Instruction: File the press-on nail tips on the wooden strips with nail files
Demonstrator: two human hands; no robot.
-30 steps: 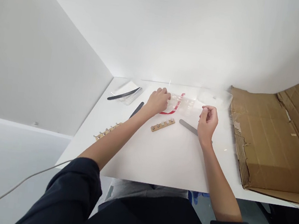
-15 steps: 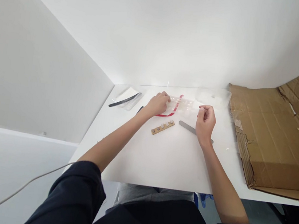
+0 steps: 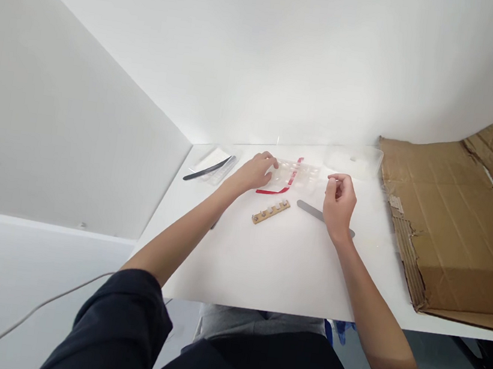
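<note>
Your right hand [image 3: 339, 206] hangs above the grey nail file [image 3: 310, 211], its fingers [image 3: 334, 184] pressed together on something too small to tell. Your left hand [image 3: 252, 172] lies loosely curled against the clear plastic tray [image 3: 299, 176] near the far edge of the table [image 3: 263, 265].

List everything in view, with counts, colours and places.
table: 1, white, beneath everything
cardboard sheet: 1, brown, right
plastic box: 1, clear, far right
plastic tray: 1, clear, far centre
ribbon strip: 1, red, at tray
wooden peg strip: 1, tan, centre
nail file: 1, grey, under right hand
nail file: 1, black, far left
plastic packet: 1, clear, under black file
cable: 1, white, lower left
sleeves: 2, dark, bottom
left hand: 1, by tray
right hand: 1, over grey file
</note>
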